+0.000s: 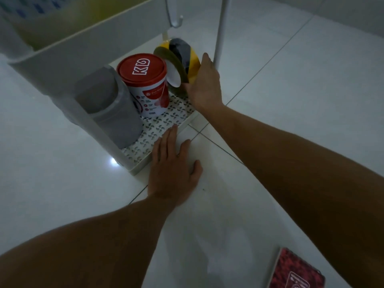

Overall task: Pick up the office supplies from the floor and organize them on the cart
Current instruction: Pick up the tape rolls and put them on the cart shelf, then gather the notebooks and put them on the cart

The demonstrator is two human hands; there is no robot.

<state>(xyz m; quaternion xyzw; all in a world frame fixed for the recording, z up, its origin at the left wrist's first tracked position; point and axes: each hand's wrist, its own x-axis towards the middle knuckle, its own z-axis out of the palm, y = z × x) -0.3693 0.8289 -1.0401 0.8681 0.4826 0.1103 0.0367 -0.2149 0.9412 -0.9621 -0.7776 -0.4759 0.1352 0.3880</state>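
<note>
Yellow and black, the round roll of tape (182, 65) stood on edge on the white cart's bottom shelf (166, 123), my right hand (204, 84) gripping it. My left hand (173, 169) lay flat on the floor. Next, I think, the red patterned notebook (295, 271) needed picking up.

Down on the cart's bottom shelf (166, 125), white and perforated, three things sit in a row: a grey cup (112, 113) at the near-left end, a red-lidded tub (145, 84) just beside it, and a yellow-and-black tape roll (180, 59) standing on edge at the far end. The white tiled floor (291, 90) carries the cart, and there's a red patterned book (295, 271) lying flat on it, well apart at the near right.
</note>
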